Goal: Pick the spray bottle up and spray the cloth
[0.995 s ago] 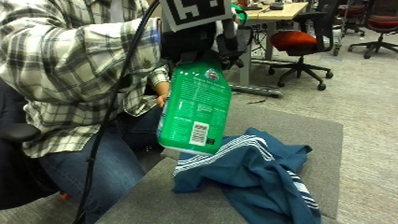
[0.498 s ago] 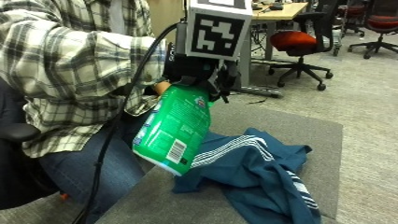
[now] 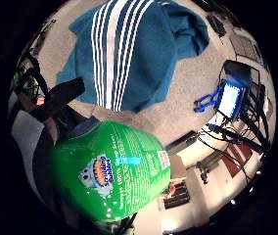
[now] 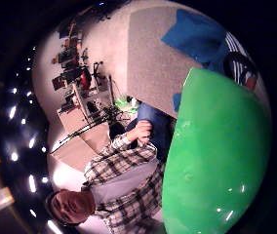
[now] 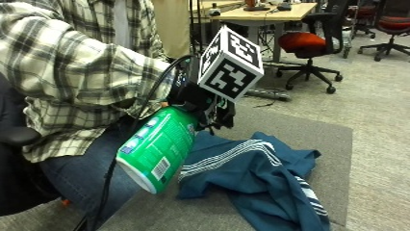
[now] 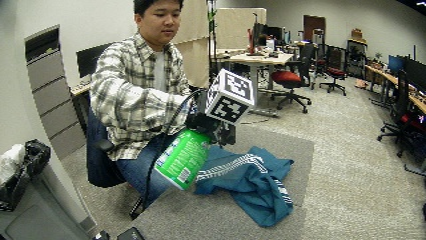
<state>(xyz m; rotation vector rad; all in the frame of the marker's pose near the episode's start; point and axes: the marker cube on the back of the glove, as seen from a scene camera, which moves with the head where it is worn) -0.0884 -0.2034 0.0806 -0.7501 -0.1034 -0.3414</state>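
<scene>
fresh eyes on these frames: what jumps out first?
The green spray bottle dominates: the gloved right hand holds it by its top, lifted off the table and tilted with its base swung toward the person. Just beside and below it, a crumpled blue cloth with white stripes lies on the grey table.

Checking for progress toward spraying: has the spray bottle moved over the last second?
Yes. The spray bottle, held by the right hand, has tipped from upright to slanted, its base swinging away from the cloth toward the person's lap.
</scene>
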